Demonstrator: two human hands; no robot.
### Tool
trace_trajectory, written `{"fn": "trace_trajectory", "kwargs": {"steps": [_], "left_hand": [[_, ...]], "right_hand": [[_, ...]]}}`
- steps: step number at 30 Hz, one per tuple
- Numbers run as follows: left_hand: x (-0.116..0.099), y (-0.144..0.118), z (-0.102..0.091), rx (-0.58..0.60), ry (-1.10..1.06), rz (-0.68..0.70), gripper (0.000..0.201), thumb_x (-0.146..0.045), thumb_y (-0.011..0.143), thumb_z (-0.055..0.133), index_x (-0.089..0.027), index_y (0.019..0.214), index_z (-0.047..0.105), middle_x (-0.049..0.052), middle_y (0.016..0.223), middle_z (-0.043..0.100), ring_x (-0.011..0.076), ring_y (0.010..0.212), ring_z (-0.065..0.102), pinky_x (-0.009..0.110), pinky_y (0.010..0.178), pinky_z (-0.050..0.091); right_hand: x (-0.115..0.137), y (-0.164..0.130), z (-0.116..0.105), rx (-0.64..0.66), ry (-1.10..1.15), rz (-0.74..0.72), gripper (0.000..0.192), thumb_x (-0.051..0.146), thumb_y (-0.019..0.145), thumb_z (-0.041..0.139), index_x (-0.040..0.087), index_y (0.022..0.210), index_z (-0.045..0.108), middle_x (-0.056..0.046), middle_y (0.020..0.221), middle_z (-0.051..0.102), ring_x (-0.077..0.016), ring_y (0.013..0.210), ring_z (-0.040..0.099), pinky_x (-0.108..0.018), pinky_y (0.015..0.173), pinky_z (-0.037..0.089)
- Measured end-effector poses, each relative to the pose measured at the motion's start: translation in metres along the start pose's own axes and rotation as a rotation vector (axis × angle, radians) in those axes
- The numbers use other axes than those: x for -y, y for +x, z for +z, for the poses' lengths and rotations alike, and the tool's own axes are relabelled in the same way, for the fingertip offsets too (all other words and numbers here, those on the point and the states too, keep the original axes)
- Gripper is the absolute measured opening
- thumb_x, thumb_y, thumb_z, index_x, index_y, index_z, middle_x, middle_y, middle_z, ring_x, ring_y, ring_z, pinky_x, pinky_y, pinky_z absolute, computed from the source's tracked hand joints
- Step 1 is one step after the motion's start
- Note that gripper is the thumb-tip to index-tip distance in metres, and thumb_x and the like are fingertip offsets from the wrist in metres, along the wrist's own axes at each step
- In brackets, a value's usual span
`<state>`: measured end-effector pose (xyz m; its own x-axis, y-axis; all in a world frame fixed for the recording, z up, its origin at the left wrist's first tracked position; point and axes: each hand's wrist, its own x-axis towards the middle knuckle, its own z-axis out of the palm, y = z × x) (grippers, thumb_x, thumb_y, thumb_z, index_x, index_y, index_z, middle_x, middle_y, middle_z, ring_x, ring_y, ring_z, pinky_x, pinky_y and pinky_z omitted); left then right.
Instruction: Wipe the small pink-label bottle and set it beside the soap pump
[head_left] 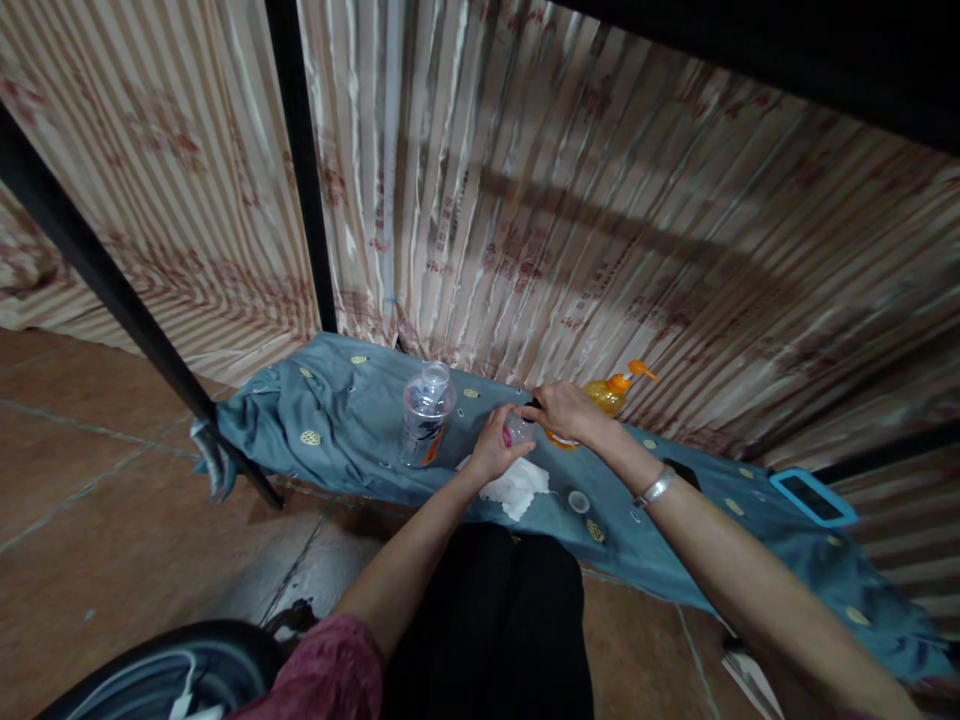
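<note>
My left hand (pixel 493 450) is wrapped round a small clear container (pixel 519 430) with a pink patch on its side. Fingers of my right hand (pixel 564 408) close on a small black piece (pixel 531 411) at the container's top; whether it is a cap or a tool I cannot tell. Below the container lies a crumpled white tissue (pixel 517 490). A clear round lid (pixel 578 501) rests to its right. Partly hidden behind my right hand stands a pump bottle (pixel 609 393) of yellow liquid with an orange pump.
A clear plastic cup (pixel 420 430) with a clear piece in its mouth stands left of my hands. A black phone-like object (pixel 682 474) and a blue-framed tablet (pixel 813 498) lie rightward on the blue-green cloth (pixel 352 430). Black metal posts (pixel 304 160) rise at left.
</note>
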<state>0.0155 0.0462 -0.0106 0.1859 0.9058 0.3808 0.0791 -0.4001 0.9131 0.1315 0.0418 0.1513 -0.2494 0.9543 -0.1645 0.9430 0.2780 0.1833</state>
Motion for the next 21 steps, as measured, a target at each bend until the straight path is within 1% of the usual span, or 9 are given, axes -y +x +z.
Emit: {"fn": "trace_trajectory", "kwargs": {"steps": [4,5,7,9,11,14,16,19,21], "left_hand": [[0.0015,0.0003,0.0009,-0.002,-0.005,-0.011,0.065,-0.022,0.066,0.081,-0.021,0.125,0.053,0.010,0.127,0.058,0.0290,0.122,0.054,0.049,0.109,0.040],[0.0016,0.0004,0.0011,-0.001,-0.005,-0.014,0.066,-0.022,0.066,0.081,-0.021,0.125,0.053,0.010,0.127,0.058,0.0290,0.122,0.054,0.048,0.109,0.040],[0.0014,0.0006,0.0014,0.000,-0.008,-0.012,0.065,-0.022,0.065,0.082,-0.020,0.124,0.053,0.010,0.126,0.059,0.0291,0.121,0.054,0.048,0.109,0.040],[0.0009,0.0007,0.0013,-0.004,-0.015,-0.004,0.064,-0.022,0.065,0.082,-0.020,0.123,0.054,0.010,0.125,0.059,0.0293,0.121,0.054,0.048,0.109,0.040],[0.0003,0.0005,0.0009,-0.009,-0.021,-0.007,0.064,-0.022,0.065,0.082,-0.020,0.123,0.054,0.011,0.126,0.059,0.0294,0.122,0.054,0.049,0.110,0.039],[-0.0010,0.0000,0.0004,-0.003,-0.018,-0.032,0.066,-0.023,0.066,0.082,-0.020,0.125,0.053,0.011,0.129,0.057,0.0295,0.123,0.053,0.049,0.111,0.038],[-0.0020,-0.0003,0.0004,0.003,-0.015,-0.037,0.066,-0.023,0.066,0.082,-0.019,0.125,0.053,0.012,0.129,0.057,0.0298,0.124,0.053,0.049,0.111,0.038],[-0.0029,-0.0007,0.0002,-0.001,-0.023,-0.027,0.065,-0.021,0.066,0.082,-0.018,0.124,0.053,0.012,0.127,0.058,0.0300,0.123,0.053,0.048,0.110,0.039],[-0.0029,-0.0008,-0.0003,-0.001,-0.027,-0.026,0.065,-0.021,0.066,0.082,-0.019,0.124,0.053,0.012,0.127,0.058,0.0299,0.124,0.053,0.048,0.110,0.039]], "right_hand": [[-0.0017,-0.0012,-0.0016,0.013,0.057,-0.066,0.037,0.044,0.090,0.062,0.017,0.115,0.061,-0.006,0.107,0.068,-0.0192,0.099,0.065,-0.042,0.089,0.053],[-0.0019,-0.0016,-0.0023,0.020,0.065,-0.079,0.035,0.041,0.090,0.063,0.018,0.115,0.062,-0.005,0.107,0.068,-0.0186,0.099,0.065,-0.041,0.089,0.053],[-0.0022,-0.0018,-0.0028,0.020,0.055,-0.050,0.030,0.044,0.092,0.058,0.017,0.105,0.065,-0.005,0.100,0.069,-0.0180,0.095,0.065,-0.041,0.087,0.053],[-0.0024,-0.0012,-0.0021,0.007,0.040,0.008,0.039,0.052,0.093,0.052,0.016,0.094,0.066,-0.006,0.094,0.069,-0.0184,0.092,0.066,-0.042,0.086,0.053],[-0.0028,-0.0007,-0.0014,-0.003,0.058,0.007,0.041,0.055,0.092,0.053,0.016,0.100,0.065,-0.007,0.098,0.069,-0.0192,0.095,0.066,-0.042,0.087,0.053],[-0.0027,-0.0008,-0.0005,0.015,0.109,-0.080,0.034,0.043,0.090,0.061,0.018,0.114,0.062,-0.005,0.107,0.068,-0.0183,0.099,0.065,-0.041,0.089,0.053],[-0.0018,-0.0014,0.0007,0.019,0.097,-0.071,0.030,0.041,0.092,0.058,0.017,0.109,0.064,-0.004,0.103,0.069,-0.0180,0.097,0.065,-0.041,0.088,0.053],[-0.0003,-0.0025,0.0021,-0.007,0.048,0.019,0.042,0.054,0.094,0.049,0.016,0.097,0.066,-0.007,0.096,0.069,-0.0194,0.095,0.066,-0.043,0.088,0.053],[-0.0002,-0.0036,0.0017,-0.017,0.052,0.017,0.045,0.056,0.092,0.051,0.016,0.108,0.064,-0.008,0.100,0.069,-0.0203,0.097,0.066,-0.044,0.089,0.053]]}}
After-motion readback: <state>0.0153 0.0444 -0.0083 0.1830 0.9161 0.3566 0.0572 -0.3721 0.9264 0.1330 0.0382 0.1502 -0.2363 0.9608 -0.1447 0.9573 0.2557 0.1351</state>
